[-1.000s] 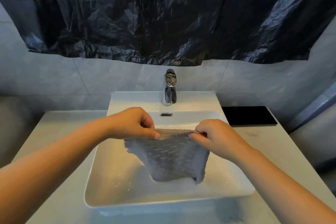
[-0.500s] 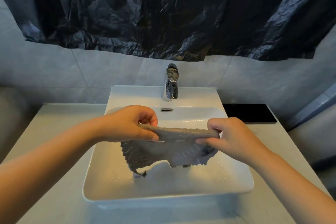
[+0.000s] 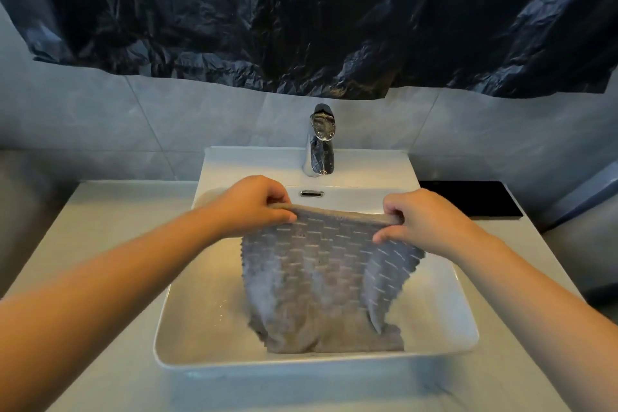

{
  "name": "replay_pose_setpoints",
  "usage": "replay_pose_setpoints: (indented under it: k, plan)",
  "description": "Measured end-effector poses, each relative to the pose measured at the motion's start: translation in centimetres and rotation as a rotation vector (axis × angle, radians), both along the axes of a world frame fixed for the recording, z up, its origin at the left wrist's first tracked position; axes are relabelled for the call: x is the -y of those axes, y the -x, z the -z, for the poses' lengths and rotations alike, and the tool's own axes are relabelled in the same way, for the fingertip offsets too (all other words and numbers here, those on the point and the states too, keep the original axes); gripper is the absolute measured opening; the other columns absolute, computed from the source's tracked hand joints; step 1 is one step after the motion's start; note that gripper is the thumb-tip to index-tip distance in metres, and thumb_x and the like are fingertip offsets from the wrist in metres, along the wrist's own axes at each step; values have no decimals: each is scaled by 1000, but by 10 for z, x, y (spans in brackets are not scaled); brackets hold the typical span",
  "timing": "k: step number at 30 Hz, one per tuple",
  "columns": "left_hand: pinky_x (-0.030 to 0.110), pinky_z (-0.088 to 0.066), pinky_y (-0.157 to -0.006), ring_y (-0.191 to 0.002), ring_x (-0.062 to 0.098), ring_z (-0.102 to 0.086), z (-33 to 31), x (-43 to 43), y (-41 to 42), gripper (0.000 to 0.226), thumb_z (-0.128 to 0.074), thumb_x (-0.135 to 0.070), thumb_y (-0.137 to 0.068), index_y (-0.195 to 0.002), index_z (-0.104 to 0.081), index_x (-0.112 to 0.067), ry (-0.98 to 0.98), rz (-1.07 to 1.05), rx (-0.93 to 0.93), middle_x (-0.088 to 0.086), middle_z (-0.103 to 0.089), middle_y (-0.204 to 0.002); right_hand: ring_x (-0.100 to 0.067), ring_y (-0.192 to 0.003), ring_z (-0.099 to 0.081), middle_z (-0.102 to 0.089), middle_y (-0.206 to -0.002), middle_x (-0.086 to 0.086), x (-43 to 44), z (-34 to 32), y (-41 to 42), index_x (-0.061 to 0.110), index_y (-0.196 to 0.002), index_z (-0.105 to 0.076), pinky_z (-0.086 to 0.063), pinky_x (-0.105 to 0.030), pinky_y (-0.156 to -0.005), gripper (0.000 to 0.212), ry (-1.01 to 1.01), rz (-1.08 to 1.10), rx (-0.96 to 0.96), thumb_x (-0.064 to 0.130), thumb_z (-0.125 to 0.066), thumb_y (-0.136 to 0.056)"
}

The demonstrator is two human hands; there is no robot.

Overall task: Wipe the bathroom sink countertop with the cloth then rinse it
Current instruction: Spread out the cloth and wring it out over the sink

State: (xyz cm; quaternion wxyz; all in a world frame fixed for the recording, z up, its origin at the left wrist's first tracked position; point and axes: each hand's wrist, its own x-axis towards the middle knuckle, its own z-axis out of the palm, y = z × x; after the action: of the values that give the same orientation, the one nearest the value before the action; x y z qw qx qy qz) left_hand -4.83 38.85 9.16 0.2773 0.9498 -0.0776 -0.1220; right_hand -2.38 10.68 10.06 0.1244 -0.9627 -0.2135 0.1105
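Observation:
A grey patterned cloth (image 3: 321, 278) hangs spread out over the white rectangular sink (image 3: 461, 338). My left hand (image 3: 254, 207) pinches its upper left corner and my right hand (image 3: 424, 221) pinches its upper right corner, so the top edge is stretched between them. The cloth's lower edge droops into the basin near the front wall. The chrome tap (image 3: 320, 144) stands behind my hands at the back of the sink; no water stream is visible. The pale countertop (image 3: 110, 244) surrounds the sink.
A black flat tray (image 3: 468, 199) lies on the countertop at the back right. Black plastic sheeting (image 3: 301, 10) covers the wall above the grey tiles. An overflow slot (image 3: 311, 193) sits below the tap.
The cloth was bunched and flipped up half a second ago; now it hangs fully open and longer into the basin. My hands have spread farther apart.

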Motion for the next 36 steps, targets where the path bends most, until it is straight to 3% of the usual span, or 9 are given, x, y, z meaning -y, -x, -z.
replay_pose_setpoints:
  k: [6, 10, 16, 22, 28, 32, 36]
  plan:
    - [32, -48, -67, -78, 18, -54, 53, 5, -36, 21, -69, -39, -82, -81, -64, -19, -127, -117, 186, 0, -59, -83, -20, -72, -52, -55, -75, 4, 1, 54, -41, 23, -71, -49, -37, -28, -57, 23, -68, 98, 46, 17, -70, -79]
    - [28, -42, -61, -74, 17, -51, 67, 2, -55, 23, -70, -40, -81, -78, -58, -21, -105, -171, 222, -1, -55, -80, -18, -75, -53, -54, -83, 2, -6, 69, -62, 21, -78, -55, -39, -25, -59, 13, -76, 155, 109, 15, -66, -83]
    - [24, -36, -55, -70, 18, -50, 83, -7, -71, 24, -69, -33, -82, -76, -50, -20, -91, -187, 284, -1, -50, -80, -16, -72, -52, -58, -82, 3, -16, 80, -80, 26, -80, -55, -26, -16, -52, 13, -91, 224, 161, 22, -65, -87]
    - [21, -33, -55, -66, 13, -48, 95, -11, -48, 31, -70, -37, -81, -68, -44, -26, -90, -57, 159, -7, -48, -72, -12, -69, -54, -59, -75, 7, -8, 100, -57, 28, -74, -57, -30, -17, -53, 15, -131, 208, 57, 22, -69, -83]
    - [21, -39, -62, -69, 7, -46, 116, -13, 7, 27, -70, -44, -77, -73, -49, -28, -174, 78, 57, -13, -49, -75, -8, -76, -56, -61, -82, 11, 6, 120, -1, 29, -83, -69, -40, -19, -64, 6, -150, 175, -63, 23, -68, -83]
    - [20, -34, -59, -71, 10, -47, 145, -12, 42, 29, -66, -40, -79, -69, -40, -30, -210, 178, -11, -15, -44, -75, -9, -81, -56, -63, -89, 11, 10, 138, 35, 27, -89, -73, -44, -20, -70, 10, -55, 121, -112, 29, -63, -88]
    - [23, -42, -64, -74, 11, -50, 166, -11, 61, 20, -66, -28, -76, -73, -47, -28, -176, 159, -65, -11, -49, -81, -9, -80, -54, -60, -89, 10, 11, 158, 56, 28, -86, -73, -43, -23, -63, 14, 44, 76, -110, 26, -59, -86]
